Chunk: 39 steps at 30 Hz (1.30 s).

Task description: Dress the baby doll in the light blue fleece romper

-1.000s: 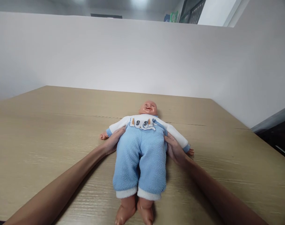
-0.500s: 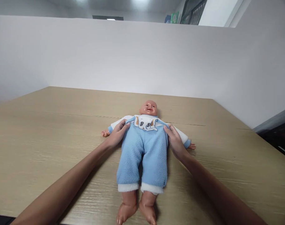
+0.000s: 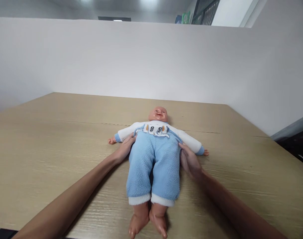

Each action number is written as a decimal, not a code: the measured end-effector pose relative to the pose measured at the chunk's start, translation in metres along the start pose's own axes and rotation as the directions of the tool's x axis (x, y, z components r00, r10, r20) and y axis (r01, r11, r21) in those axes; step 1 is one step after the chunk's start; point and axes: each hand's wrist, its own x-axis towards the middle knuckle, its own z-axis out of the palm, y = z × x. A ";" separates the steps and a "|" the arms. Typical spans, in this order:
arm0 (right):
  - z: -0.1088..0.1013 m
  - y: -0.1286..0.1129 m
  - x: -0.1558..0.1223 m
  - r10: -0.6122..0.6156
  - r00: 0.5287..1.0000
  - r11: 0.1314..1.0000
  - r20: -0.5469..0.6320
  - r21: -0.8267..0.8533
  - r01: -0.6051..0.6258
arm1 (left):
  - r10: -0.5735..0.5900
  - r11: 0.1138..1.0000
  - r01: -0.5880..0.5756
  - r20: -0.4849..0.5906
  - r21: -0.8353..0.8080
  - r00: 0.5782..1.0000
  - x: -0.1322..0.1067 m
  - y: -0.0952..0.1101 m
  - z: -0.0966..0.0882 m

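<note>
A baby doll (image 3: 158, 113) lies face up on the table with its arms spread and its feet toward me. It wears a white top (image 3: 189, 140) with blue cuffs and fluffy light-blue overalls (image 3: 142, 162), whose bib carries an elephant face (image 3: 155, 129). My left hand (image 3: 125, 148) is closed at the left side of the overalls near the waist, its fingertips partly hidden by the cloth. On the opposite side, my right hand (image 3: 190, 161) grips the overalls' edge, thumb on top and other fingers tucked out of sight. Blue straps run up from the bib's sides.
The wide wooden table (image 3: 66, 132) has a thin seam running across it behind the doll's arms. A white partition wall (image 3: 131, 59) rises at its far edge. Something dark (image 3: 295, 142) stands past the table's right side.
Both my hands have moved slightly down the doll's sides toward its legs. The legs and overalls have shifted a little to the right, and the feet are closer together.
</note>
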 end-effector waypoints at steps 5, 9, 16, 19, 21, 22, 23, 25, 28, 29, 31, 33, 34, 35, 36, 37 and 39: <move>0.011 0.008 0.002 0.102 0.990 0.978 -0.100 0.190 -0.081 | -0.101 0.959 0.086 -0.043 -0.271 0.994 0.004 -0.015 0.018; 0.008 0.005 0.006 0.075 0.994 0.985 -0.076 0.162 -0.062 | -0.072 0.970 0.064 -0.028 -0.233 0.997 0.010 -0.021 0.013; 0.006 0.001 0.013 0.085 0.995 0.984 -0.061 0.160 -0.074 | -0.069 0.952 0.106 0.133 -0.288 0.989 0.019 -0.017 -0.006; 0.004 0.000 0.016 0.005 0.999 0.987 -0.037 0.163 0.001 | -0.059 0.962 0.102 0.175 -0.253 0.983 0.022 -0.017 -0.011; 0.002 0.001 0.017 -0.043 0.999 0.987 -0.020 0.154 0.046 | -0.019 0.967 0.069 0.203 -0.244 0.979 0.024 -0.017 -0.012; 0.001 0.002 0.017 -0.059 0.998 0.988 -0.015 0.143 0.060 | -0.005 0.969 0.057 0.214 -0.240 0.977 0.025 -0.017 -0.011; 0.000 0.002 0.017 -0.073 0.997 0.989 -0.012 0.126 0.074 | 0.004 0.970 0.050 0.218 -0.238 0.976 0.025 -0.017 -0.011; -0.003 0.004 0.016 -0.105 0.994 0.991 -0.021 0.075 0.106 | 0.020 0.971 0.030 0.206 -0.239 0.978 0.026 -0.016 -0.010; -0.007 0.006 0.014 -0.139 0.989 0.990 -0.052 -0.035 0.138 | 0.062 0.973 -0.025 0.153 -0.230 0.986 0.026 -0.015 -0.009; -0.009 0.007 0.013 -0.149 0.987 0.987 -0.067 -0.075 0.144 | 0.084 0.975 -0.056 0.126 -0.214 0.988 0.026 -0.015 -0.009; -0.012 0.005 0.014 -0.163 0.982 0.979 -0.091 -0.139 0.150 | 0.128 0.981 -0.116 0.071 -0.155 0.989 0.024 -0.014 -0.009; -0.014 0.000 0.017 -0.176 0.980 0.972 -0.089 -0.174 0.159 | 0.172 0.984 -0.170 0.033 -0.062 0.985 0.023 -0.013 -0.008; -0.015 -0.005 0.020 -0.178 0.981 0.968 -0.074 -0.190 0.161 | 0.196 0.980 -0.196 0.022 -0.011 0.980 0.022 -0.012 -0.007; -0.015 -0.011 0.024 -0.175 0.983 0.964 -0.054 -0.215 0.160 | 0.225 0.973 -0.225 0.015 0.040 0.974 0.021 -0.011 -0.006; -0.014 -0.018 0.028 -0.172 0.984 0.956 -0.040 -0.248 0.157 | 0.257 0.963 -0.257 0.012 0.085 0.966 0.021 -0.010 -0.005; -0.011 -0.026 0.033 -0.173 0.984 0.946 -0.039 -0.285 0.155 | 0.292 0.949 -0.291 0.010 0.124 0.956 0.021 -0.009 -0.004; -0.004 -0.042 0.043 -0.189 0.980 0.924 -0.064 -0.349 0.156 | 0.362 0.916 -0.355 -0.002 0.186 0.932 0.020 -0.009 -0.003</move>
